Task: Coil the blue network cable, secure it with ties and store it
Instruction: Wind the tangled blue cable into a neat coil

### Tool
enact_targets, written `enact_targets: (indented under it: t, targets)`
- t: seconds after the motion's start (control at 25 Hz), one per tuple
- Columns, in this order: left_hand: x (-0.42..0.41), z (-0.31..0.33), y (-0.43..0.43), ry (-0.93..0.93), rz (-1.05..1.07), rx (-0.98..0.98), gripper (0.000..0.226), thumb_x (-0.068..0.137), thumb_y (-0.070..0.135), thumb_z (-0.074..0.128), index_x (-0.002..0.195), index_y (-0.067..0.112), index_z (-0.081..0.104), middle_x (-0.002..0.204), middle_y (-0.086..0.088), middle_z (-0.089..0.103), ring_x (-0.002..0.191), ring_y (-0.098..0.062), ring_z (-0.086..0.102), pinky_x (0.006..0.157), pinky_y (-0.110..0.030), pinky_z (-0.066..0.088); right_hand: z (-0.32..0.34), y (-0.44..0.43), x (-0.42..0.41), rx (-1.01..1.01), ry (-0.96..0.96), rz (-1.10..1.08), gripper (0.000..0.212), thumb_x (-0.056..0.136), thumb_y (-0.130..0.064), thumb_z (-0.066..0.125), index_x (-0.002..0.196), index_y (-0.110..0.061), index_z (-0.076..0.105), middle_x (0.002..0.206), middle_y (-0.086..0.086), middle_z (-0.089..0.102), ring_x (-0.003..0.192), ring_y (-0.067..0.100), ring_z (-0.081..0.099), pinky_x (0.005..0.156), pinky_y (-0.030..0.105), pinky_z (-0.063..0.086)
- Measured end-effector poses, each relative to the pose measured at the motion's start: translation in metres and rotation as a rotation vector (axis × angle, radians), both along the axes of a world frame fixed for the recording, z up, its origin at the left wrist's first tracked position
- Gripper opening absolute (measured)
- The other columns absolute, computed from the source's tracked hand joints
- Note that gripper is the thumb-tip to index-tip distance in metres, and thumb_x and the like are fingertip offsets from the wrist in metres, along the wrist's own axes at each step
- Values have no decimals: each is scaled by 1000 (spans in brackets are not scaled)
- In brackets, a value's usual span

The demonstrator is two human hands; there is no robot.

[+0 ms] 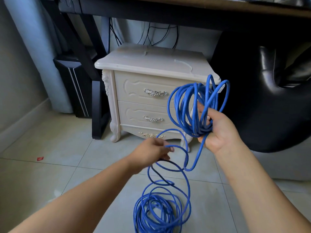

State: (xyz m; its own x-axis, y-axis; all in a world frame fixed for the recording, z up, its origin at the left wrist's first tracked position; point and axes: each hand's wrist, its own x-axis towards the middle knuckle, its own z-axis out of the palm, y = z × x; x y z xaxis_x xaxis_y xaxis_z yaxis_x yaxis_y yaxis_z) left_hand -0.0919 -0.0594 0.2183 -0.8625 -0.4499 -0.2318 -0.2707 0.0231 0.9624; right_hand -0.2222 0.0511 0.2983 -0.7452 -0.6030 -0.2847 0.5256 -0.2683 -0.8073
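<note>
Starting at the left, a small red scrap [40, 158] lies on the pale floor tiles [50, 174]; any print on it is too small to read. Behind it a black computer tower [75, 84] stands beside a dark desk leg. Nearer the middle, the left hand [152, 153] reaches forward low over the floor. Its fingers curl round a single strand of the blue network cable [195, 130], though blur hides the exact grip. From that hand the cable springs down in wide loops to a loose heap [159, 211] on the tiles at the bottom centre. Beyond stands a cream nightstand [151, 64] with two drawers and ornate silver handles, and two pale thin strips [183, 63] lie on its top. Further right, the right hand [218, 132] is raised in front of the nightstand's right corner and clenched about a gathered bundle of cable loops. A clear plug [220, 89] shows among the upper loops. A black leather chair [277, 98] fills the far right. No brand or label on anything is legible.
</note>
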Motion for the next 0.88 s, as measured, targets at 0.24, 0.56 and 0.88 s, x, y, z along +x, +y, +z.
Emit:
enact_targets:
  t: [0.24,0.56,0.88]
  targets:
    - [15,32,-35,104,170,804,25,82,10,38,73,10,62,64,0,54,59,-16,57,64,-25,49,-8,7,0,110,135,123,18,92,-4,59,76,-12,56,50,-5,27,39,5,26,38,18,34]
    - [27,47,-36,338,45,475,17,77,16,73,90,25,78,125,3,68,122,-13,60,105,-39,42,-34,-2,10,811,941,201,12,87,-10,59,81,-20,60,67,2,56,58,23,53,51,31,46]
    - [26,40,-25,5,-159,-418,72,72,20,85,134,36,51,117,17,64,103,7,60,91,-13,47,-39,-22,46,736,965,353,24,85,-12,64,94,-35,64,81,-7,66,76,18,62,68,31,52]
